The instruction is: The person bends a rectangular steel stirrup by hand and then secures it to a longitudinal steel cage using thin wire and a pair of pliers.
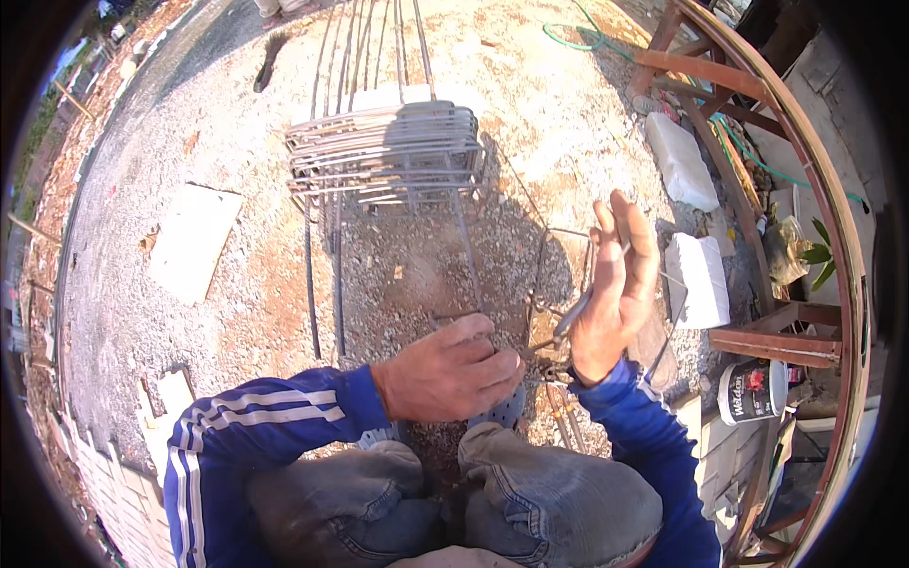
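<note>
My left hand (453,369) is in front of my knees with its fingers curled. A thin dark rod (456,314) shows just beyond its knuckles; what the fingers hold is hidden. My right hand (617,293) is raised to the right, its fingers pointing up and partly bent. Against its palm and thumb lies a curved grey metal tool handle (571,318); the tool's head is unclear. Beyond my hands, a stack of bent rectangular steel stirrups (383,151) sits across long steel bars (311,284). Thin bent bars (542,256) stand left of my right hand.
Gravelly ground surrounds me. A pale flat board (197,243) lies to the left. On the right are white blocks (698,281), a paint bucket (753,391), and a reddish-brown frame (776,346). A green hose (573,45) winds across the far right.
</note>
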`<state>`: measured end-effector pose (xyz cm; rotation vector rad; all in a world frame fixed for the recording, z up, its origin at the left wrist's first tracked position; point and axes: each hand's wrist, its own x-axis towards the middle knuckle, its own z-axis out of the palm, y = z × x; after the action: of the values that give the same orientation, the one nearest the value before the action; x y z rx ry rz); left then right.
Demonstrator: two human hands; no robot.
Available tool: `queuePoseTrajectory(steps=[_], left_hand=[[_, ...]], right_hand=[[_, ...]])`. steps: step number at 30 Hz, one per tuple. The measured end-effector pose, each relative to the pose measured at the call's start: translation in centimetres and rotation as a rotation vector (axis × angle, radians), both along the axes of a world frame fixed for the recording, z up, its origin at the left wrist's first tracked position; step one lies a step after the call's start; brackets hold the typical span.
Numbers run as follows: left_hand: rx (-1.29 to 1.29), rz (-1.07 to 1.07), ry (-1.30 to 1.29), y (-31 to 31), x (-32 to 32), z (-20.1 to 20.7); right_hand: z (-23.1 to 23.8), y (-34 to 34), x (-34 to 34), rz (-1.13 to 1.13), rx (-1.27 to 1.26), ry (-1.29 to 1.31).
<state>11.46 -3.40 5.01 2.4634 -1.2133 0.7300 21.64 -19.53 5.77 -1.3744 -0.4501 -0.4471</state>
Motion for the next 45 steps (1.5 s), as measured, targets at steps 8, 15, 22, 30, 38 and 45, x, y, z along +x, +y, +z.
queuePoseTrajectory(steps=[8,15,22,30,38,45], left_hand=[[0.096,0.071,-0.075,-0.6,-1.0,3.6],[0.045,0.038,-0.008,0.9,-1.8,2.0],[0.069,0.016,0.007,0.5,-2.1,1.9],[0.001,-0.006,-0.043,-1.0,-2.1,2.4],[0.075,0.085,-0.071,-1.5,-2.6,2.8],[0.055,-0.331,0.009,-3.9,-3.3,2.3]], right_hand=[[1.1,-3.4,-4.2,0.271,-0.252,-0.269],[-1.3,-2.9,-3.4,0.179,-0.028,-0.147],[-2.3,-2.2,-2.5,0.140,-0.076,-0.145],[-0.1,-2.2,-2.6,0.006,-0.261,-0.297],[0.6,-1.7,-2.7,-0.052,-0.366,-0.383],[-3.2,-1.4,-1.2,-0.120,-0.970,-0.271]])
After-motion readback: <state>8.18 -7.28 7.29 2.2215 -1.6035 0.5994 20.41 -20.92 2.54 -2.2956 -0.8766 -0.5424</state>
